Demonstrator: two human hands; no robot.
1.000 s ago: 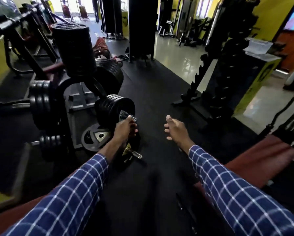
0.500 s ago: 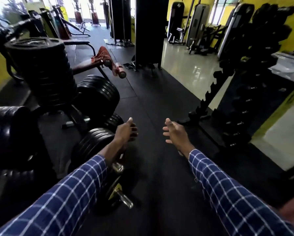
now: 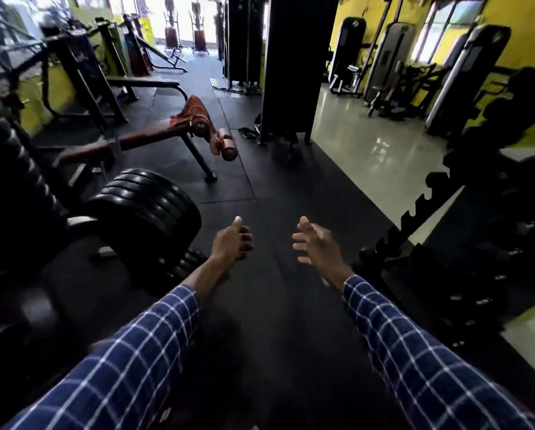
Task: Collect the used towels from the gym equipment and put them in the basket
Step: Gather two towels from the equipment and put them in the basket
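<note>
A reddish-orange towel [image 3: 191, 114] is draped over the raised end of a red padded bench [image 3: 142, 138], ahead and to the left. Both my arms in blue checked sleeves reach forward over the black rubber floor. My left hand [image 3: 230, 240] has loosely curled fingers with the thumb up and holds nothing. My right hand [image 3: 314, 242] has relaxed, spread fingers and is empty too. Both hands are well short of the towel. No basket is in view.
A rack of black weight plates [image 3: 145, 218] stands close on my left. A dumbbell rack [image 3: 464, 231] lines the right side. A black pillar [image 3: 291, 72] stands ahead, with machines [image 3: 390, 66] on the shiny floor behind it. The rubber aisle [image 3: 260, 187] runs forward between them.
The view has moved forward along the aisle and tilted up; the bench with the towel is nearer and the plates slid past on the left. Both hands stay empty.
</note>
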